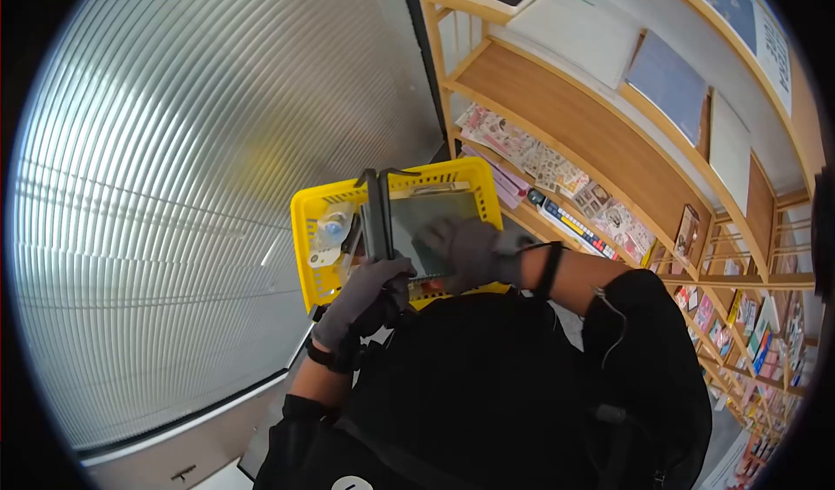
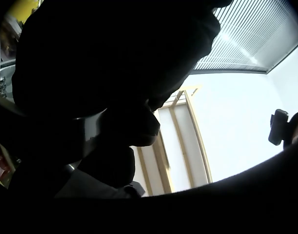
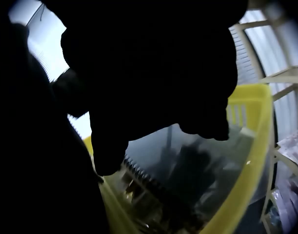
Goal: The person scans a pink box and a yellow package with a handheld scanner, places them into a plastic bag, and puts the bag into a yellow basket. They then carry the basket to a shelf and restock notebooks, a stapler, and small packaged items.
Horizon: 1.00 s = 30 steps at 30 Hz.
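Note:
A yellow shopping basket (image 1: 302,251) is in front of the body in the head view. Its black handles (image 1: 379,216) stand raised together, and my gloved left hand (image 1: 365,294) grips them near their lower end. A dark, spiral-bound notebook (image 1: 439,206) with a glossy cover lies in the basket's right part. Above that cover is my gloved right hand (image 1: 465,251), blurred, its fingers extended and holding nothing visible. The right wrist view shows the dark hand (image 3: 153,83) over the notebook (image 3: 212,161), with the black spiral below the fingers. In the left wrist view, the hand (image 2: 115,63) is a dark silhouette.
Left of the handles, the basket holds a clear item with a blue part (image 1: 332,226) and a white tag (image 1: 324,257). A ribbed translucent panel (image 1: 191,186) stands at left. Wooden shelves (image 1: 565,99) with notebooks and sticker sheets (image 1: 557,173) line the right side.

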{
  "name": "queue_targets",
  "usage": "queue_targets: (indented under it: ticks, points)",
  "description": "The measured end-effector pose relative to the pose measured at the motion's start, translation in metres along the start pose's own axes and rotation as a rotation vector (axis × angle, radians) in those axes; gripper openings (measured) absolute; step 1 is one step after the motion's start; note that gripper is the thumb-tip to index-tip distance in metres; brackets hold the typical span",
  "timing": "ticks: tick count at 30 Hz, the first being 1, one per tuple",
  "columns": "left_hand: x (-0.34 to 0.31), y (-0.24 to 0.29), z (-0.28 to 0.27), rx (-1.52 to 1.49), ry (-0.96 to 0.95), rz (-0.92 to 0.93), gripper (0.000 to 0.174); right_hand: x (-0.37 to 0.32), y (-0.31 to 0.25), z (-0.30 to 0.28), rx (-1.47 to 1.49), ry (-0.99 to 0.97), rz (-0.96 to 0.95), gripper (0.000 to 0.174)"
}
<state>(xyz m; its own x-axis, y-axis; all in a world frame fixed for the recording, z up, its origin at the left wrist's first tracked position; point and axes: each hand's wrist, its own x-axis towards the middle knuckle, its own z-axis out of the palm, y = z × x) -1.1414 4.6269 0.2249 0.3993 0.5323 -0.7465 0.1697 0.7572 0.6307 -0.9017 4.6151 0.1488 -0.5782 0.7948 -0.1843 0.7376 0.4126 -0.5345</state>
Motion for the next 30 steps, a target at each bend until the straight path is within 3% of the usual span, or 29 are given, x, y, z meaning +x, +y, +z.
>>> queue_targets:
  ticks: [2, 7, 11, 13, 16, 18, 19, 22, 23, 26, 30]
  points:
    - [0.001, -0.002, -0.002, -0.012, -0.005, 0.009, 0.017, 0.024, -0.013, 0.019, -0.359, -0.179, 0.134, 0.117]
    - [0.007, -0.007, -0.015, 0.049, -0.055, 0.075, 0.017, 0.036, 0.001, 0.035, -0.355, -0.068, 0.084, 0.121]
    - [0.012, -0.015, -0.025, 0.097, -0.094, 0.144, 0.016, 0.032, 0.0, 0.029, -0.251, -0.161, 0.076, 0.111]
    - [0.011, -0.017, -0.028, 0.11, -0.108, 0.163, 0.015, 0.028, -0.003, 0.042, -0.306, -0.01, -0.012, 0.098]
    - [0.01, -0.013, -0.028, -0.258, -0.093, -0.073, 0.014, 0.028, 0.005, 0.048, -0.385, 0.154, -0.061, 0.082]
    - [0.012, -0.012, -0.031, -0.249, -0.12, -0.054, 0.014, 0.029, 0.008, 0.045, -0.473, 0.326, -0.077, 0.064]
    - [0.012, -0.012, -0.032, -0.24, -0.144, -0.037, 0.013, 0.03, 0.008, 0.036, -0.473, 0.328, -0.073, 0.064]
    - [0.005, -0.012, -0.029, -0.195, -0.153, -0.016, 0.013, 0.02, 0.0, -0.012, -0.126, 0.238, 0.201, 0.045]
    - [0.003, -0.008, -0.026, -0.165, -0.135, 0.0, 0.013, 0.014, -0.003, -0.018, -0.131, 0.247, 0.215, 0.045]
    - [0.002, -0.003, -0.021, -0.074, -0.134, 0.029, 0.015, 0.003, -0.015, -0.027, -0.285, 0.32, 0.249, 0.03]
    - [-0.002, 0.0, -0.02, 0.072, -0.139, 0.043, 0.017, -0.011, -0.024, -0.011, -0.616, 0.433, 0.227, 0.03]
